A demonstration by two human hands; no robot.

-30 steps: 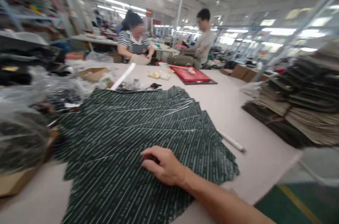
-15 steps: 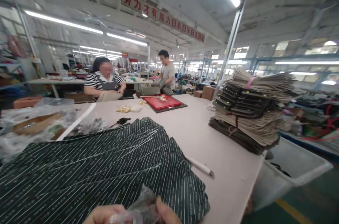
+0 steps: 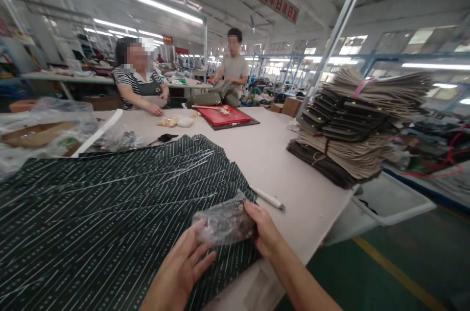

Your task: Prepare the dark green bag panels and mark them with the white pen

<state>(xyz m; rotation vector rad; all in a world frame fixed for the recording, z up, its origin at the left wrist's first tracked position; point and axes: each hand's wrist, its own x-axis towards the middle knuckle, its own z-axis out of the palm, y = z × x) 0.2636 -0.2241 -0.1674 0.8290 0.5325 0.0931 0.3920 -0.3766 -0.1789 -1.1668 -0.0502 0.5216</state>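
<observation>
Between my hands is a crinkled clear plastic bag (image 3: 223, 220) with small dark contents that I cannot make out. My right hand (image 3: 263, 225) grips its right end, thumb on top. At the left end, my left hand (image 3: 183, 262) holds the bag with its upper fingertips, while the lower fingers are spread below it. Underneath lies dark green fabric (image 3: 110, 213) with white stripes and small printed marks, spread across the near table. A white pen-like stick (image 3: 270, 198) lies by the fabric's right edge.
A tall tied stack of grey and dark pieces (image 3: 348, 130) stands on the table (image 3: 271, 154) at right, above a white bin (image 3: 396, 198). Across the table are a red tray (image 3: 231, 116), bags of gold-coloured parts (image 3: 169, 121) and two people. Plastic bags and a cardboard box (image 3: 36, 133) lie left.
My view has tilted down, and both hands have come further into sight with the plastic bag. The seated person's hand has moved onto the table near the gold-coloured parts.
</observation>
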